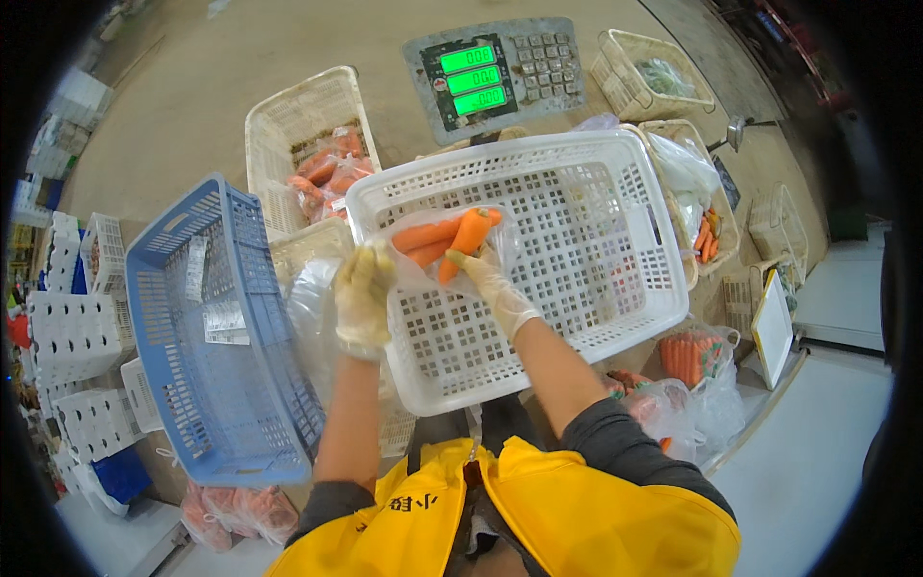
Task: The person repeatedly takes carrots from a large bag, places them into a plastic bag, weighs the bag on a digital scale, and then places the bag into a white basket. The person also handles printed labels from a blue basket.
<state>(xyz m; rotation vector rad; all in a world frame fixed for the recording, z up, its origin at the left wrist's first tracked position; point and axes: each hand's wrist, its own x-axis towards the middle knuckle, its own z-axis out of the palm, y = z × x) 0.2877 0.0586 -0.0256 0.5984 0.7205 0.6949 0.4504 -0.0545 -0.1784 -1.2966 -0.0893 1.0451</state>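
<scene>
A white perforated plastic basket point(519, 346) stands before me. Over its left part lies a clear plastic bag point(508, 234) with several carrots point(425, 234) in it. My right hand point(494, 285), in a pale glove, is at the lower side of the bag, its fingers on the front carrot point(472, 234); whether that carrot is inside the bag I cannot tell. My left hand point(364, 296), in a pale glove with yellowish fingertips, is closed at the bag's left edge, by the basket's left rim; its fingers are slightly blurred.
A digital scale display point(469, 76) with a keypad stands beyond the basket. On the left are a blue crate point(220, 187) holding printed labels point(227, 322) and a cream crate point(256, 137) with bagged carrots point(332, 173). More crates point(613, 86) and bagged carrots point(692, 357) are on the right.
</scene>
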